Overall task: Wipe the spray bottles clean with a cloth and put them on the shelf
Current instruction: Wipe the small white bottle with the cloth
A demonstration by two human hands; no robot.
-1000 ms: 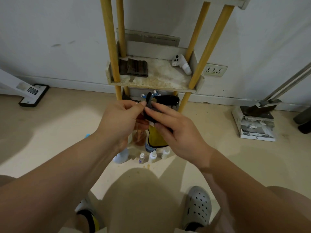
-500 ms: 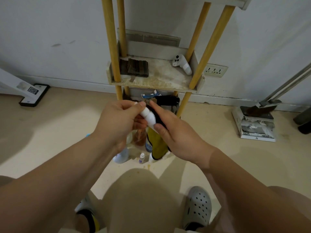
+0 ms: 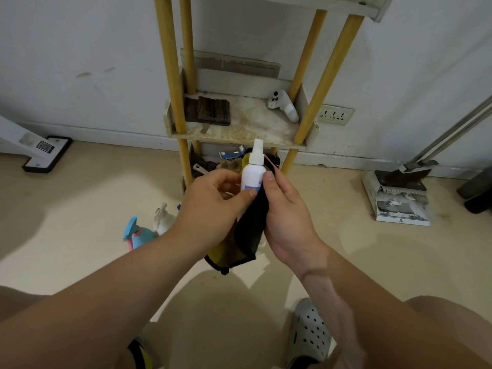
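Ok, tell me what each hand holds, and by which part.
Left hand pinches the white spray bottle by its body; right hand grips the cloth against it.

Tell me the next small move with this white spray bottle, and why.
Probably slide the cloth up over the nozzle: the right hand holds it only round the white spray bottle's lower body, while the left hand pinches its middle.
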